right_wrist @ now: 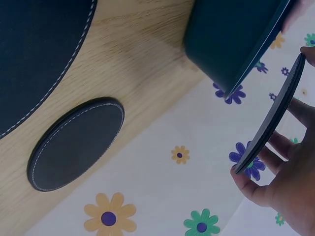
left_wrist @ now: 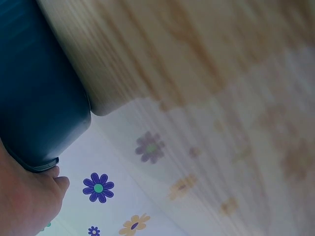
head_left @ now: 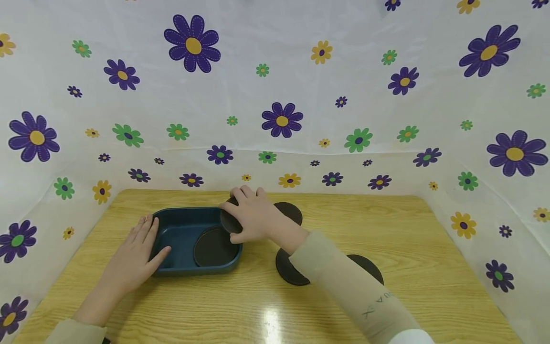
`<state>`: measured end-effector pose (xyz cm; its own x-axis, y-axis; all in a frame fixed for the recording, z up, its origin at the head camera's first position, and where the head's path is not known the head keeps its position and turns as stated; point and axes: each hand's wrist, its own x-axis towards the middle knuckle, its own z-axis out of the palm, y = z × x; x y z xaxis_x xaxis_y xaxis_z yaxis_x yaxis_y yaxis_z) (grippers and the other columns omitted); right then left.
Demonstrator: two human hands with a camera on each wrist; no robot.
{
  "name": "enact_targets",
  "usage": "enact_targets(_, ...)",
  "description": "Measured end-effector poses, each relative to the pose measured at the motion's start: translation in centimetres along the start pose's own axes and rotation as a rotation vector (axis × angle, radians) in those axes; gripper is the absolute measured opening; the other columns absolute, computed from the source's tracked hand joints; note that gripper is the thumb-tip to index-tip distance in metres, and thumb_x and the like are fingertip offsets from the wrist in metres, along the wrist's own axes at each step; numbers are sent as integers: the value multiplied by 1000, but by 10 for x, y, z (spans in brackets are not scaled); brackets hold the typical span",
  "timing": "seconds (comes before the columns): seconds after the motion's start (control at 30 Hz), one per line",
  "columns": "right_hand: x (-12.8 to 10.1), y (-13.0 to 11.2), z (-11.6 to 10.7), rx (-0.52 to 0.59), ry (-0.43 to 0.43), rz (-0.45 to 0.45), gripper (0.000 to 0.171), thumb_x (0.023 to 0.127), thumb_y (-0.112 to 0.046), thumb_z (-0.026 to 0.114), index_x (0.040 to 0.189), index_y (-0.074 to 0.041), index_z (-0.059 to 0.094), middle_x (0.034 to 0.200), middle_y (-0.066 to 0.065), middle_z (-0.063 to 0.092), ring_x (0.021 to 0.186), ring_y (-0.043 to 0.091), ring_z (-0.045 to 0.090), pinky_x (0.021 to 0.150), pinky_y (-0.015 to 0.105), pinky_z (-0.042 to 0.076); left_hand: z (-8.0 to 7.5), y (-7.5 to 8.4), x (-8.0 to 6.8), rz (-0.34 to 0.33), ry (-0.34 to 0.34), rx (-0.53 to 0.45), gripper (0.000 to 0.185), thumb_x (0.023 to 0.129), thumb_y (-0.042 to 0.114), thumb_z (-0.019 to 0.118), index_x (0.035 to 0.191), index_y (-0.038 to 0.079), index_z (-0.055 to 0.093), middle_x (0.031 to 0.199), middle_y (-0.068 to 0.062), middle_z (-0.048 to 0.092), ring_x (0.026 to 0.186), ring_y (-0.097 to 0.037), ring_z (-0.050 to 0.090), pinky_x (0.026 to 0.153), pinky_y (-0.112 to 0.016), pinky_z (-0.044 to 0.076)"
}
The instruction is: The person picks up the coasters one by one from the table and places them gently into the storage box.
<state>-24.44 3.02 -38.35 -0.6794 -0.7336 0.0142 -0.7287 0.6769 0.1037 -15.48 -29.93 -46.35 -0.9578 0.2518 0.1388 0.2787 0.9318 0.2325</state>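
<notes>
Right hand (head_left: 255,215) has a dark round disc (head_left: 231,220) pinched by its edge, thumb and fingertips spread around the rim; disc held up on a tilt at the right end of a blue tray (head_left: 178,241), seen nearly edge-on from the right wrist, with cloth showing between it and the tray there. Left hand (head_left: 133,258) rests on the tray's left end — fingers fairly straight along the rim, thumb spread out over the inside; how firm that hold is, cannot tell. Inside the tray, toward its right, a second disc (head_left: 215,248) lies flat on the floor. Three more on the wood-grain table (head_left: 412,239), right of the tray: a far disc (head_left: 292,210) partly behind the right wrist, a middle disc (head_left: 290,267) partly under the forearm from the head view, and an outer disc (head_left: 367,267) beyond the sleeve (head_left: 343,274). Pale stitching runs round the edges of the two table discs in the right wrist view. Behind and at both sides, white cloth (head_left: 249,28) printed with purple, green and yellow flowers — beige sleeves on both arms
</notes>
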Motion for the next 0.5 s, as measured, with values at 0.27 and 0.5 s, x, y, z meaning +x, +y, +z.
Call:
enact_targets(0.27, 11, -17, -2, -47, -33, -27, 80, 92, -65, 65, 163, -37, 40, 163, 7, 40, 146, 27, 39, 112, 56, 45, 1, -1, -1, 4, 1, 6, 90, 108, 46, 56, 165, -12, 17, 174, -33, 15, 163, -50, 12, 138, -50, -1)
enact_targets(0.5, 20, -32, 5, -68, -21, -49, 79, 91, -68, 65, 161, -39, 42, 162, 5, 42, 147, 26, 41, 113, 54, 45, 0, 0, 0, -1, -13, 5, 90, 108, 46, 56, 164, -13, 17, 173, -34, 14, 163, -51, 13, 137, -56, 5)
